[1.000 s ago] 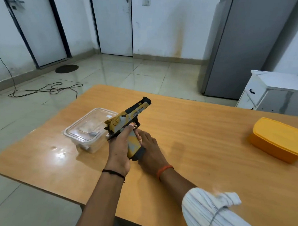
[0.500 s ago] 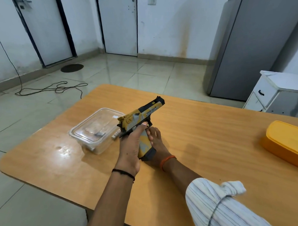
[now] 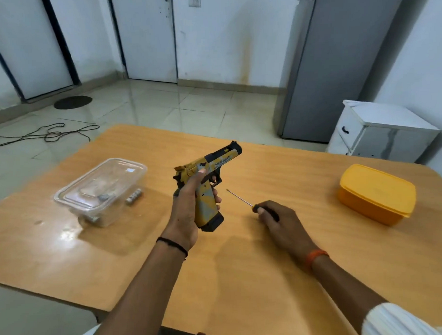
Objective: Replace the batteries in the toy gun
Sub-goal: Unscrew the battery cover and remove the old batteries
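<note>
On the table [image 3: 269, 278], the toy gun [image 3: 207, 188] stands between clear container [image 3: 100, 190] left and lidded box [image 3: 376, 193] right.

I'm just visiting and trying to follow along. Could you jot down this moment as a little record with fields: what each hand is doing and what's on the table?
left hand: grips the toy gun by its grip, held off the table, muzzle pointing away
right hand: holds the screwdriver by its handle, tip toward the gun, not touching it
table: wooden
clear box: lid on, left of the gun
batteries: beside the clear box
yellow box: lid on, at right
</note>
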